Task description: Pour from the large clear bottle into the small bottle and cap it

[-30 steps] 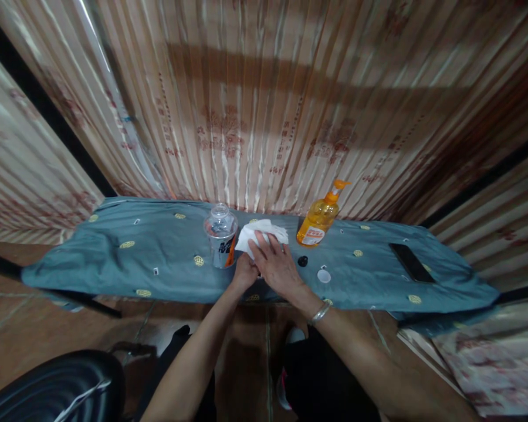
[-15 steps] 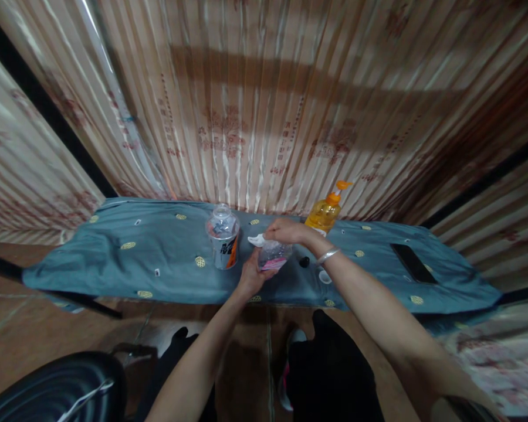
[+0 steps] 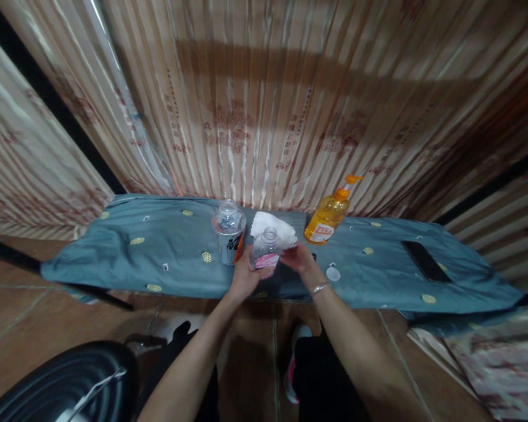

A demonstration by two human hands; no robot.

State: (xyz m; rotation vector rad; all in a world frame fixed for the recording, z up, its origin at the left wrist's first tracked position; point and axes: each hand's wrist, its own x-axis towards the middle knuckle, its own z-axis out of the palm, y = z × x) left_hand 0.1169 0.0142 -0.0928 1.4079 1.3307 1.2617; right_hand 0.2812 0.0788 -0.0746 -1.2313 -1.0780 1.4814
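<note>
A small clear bottle with a pink label (image 3: 266, 254) stands upright and uncapped on the blue-grey cloth-covered table (image 3: 158, 258). My left hand (image 3: 244, 275) grips it from the left side. My right hand (image 3: 303, 261) touches its right side, fingers on the bottle. Just behind the bottle lies a crumpled white cloth (image 3: 270, 225). A larger clear bottle with a dark and orange label (image 3: 229, 238) stands to the left of them.
An orange pump soap bottle (image 3: 332, 212) stands at the back right. A small white cap (image 3: 333, 273) and a black phone (image 3: 425, 261) lie to the right. Striped curtains hang behind the table. A black chair (image 3: 61, 384) is at lower left.
My right hand let go of the white cloth, which now lies behind the small bottle, and came down to the bottle's right side. The left hand kept its grip.
</note>
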